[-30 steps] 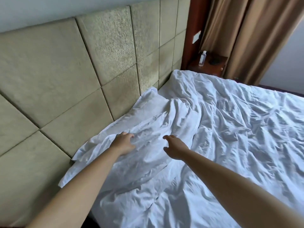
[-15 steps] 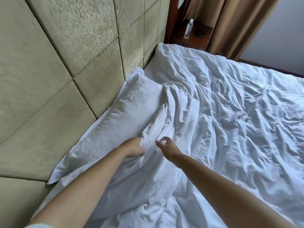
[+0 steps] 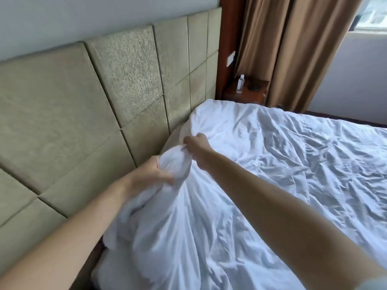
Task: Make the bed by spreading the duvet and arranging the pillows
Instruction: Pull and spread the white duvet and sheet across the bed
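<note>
A crumpled white duvet (image 3: pixel 293 164) covers the bed. Its near edge is bunched into a raised fold (image 3: pixel 176 160) close to the headboard. My left hand (image 3: pixel 152 174) grips the lower side of that fold. My right hand (image 3: pixel 196 147) pinches its top, and the cloth hangs lifted between the two hands. More white bedding (image 3: pixel 209 118) lies heaped against the headboard at the far end. I cannot make out a pillow under the lifted cloth.
The padded olive headboard (image 3: pixel 104 101) runs along the left. A wooden bedside table (image 3: pixel 251 93) stands beyond the bed with a small clear bottle (image 3: pixel 240 83) on it. Brown curtains (image 3: pixel 293 49) hang behind, beside a window at the top right.
Both hands have closed on the duvet edge and raised it off the bed into a bunch. Before, they rested on the flat cloth over a pillow. The view has lifted.
</note>
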### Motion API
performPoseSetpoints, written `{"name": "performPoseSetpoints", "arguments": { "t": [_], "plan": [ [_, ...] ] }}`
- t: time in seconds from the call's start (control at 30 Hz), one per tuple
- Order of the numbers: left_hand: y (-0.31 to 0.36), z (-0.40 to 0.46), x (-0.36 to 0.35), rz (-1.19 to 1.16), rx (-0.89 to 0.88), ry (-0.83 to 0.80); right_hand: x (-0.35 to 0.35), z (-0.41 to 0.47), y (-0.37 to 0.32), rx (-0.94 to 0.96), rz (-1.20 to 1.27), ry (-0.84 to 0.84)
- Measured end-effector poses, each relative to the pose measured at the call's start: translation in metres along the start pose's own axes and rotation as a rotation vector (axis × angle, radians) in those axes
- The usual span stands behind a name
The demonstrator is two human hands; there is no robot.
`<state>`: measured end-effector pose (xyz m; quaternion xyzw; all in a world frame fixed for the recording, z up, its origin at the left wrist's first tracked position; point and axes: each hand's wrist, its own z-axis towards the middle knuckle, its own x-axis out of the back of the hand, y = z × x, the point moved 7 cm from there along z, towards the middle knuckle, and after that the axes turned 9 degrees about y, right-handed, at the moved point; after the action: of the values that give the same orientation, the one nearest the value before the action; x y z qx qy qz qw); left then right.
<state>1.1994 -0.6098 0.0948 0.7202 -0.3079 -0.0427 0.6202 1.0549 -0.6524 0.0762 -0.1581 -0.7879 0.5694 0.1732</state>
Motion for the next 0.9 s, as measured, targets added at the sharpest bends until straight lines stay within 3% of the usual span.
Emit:
{"name": "performPoseSetpoints", "arguments": {
  "t": [0.1,0.17,0.23,0.33,0.47,0.63,0.77,0.9],
  "plan": [
    [0.006,-0.019,0.045,0.131,0.042,0.136,-0.049,-0.025,-0.009,0.072,0.097,-0.195],
    [-0.034,-0.031,0.079,0.318,0.192,0.31,-0.078,-0.046,0.029,0.059,-0.037,-0.398],
    [-0.087,-0.053,0.099,0.442,0.415,0.335,-0.091,-0.065,0.086,-0.008,-0.26,-0.544],
    [-0.149,-0.082,0.096,0.494,0.609,0.263,-0.08,-0.078,0.155,-0.068,-0.51,-0.537],
    [-0.19,-0.097,0.046,0.488,0.676,0.112,-0.043,-0.092,0.201,-0.057,-0.692,-0.517],
    [-0.214,-0.124,0.028,0.459,0.676,0.176,-0.025,-0.115,0.249,-0.172,-0.709,-0.565],
    [-0.24,-0.149,0.025,0.47,0.71,0.09,-0.024,-0.147,0.251,-0.038,-0.81,-0.606],
    [-0.212,-0.166,0.014,0.391,0.67,0.021,-0.03,-0.184,0.242,0.068,-0.888,-0.633]
  ]
}}
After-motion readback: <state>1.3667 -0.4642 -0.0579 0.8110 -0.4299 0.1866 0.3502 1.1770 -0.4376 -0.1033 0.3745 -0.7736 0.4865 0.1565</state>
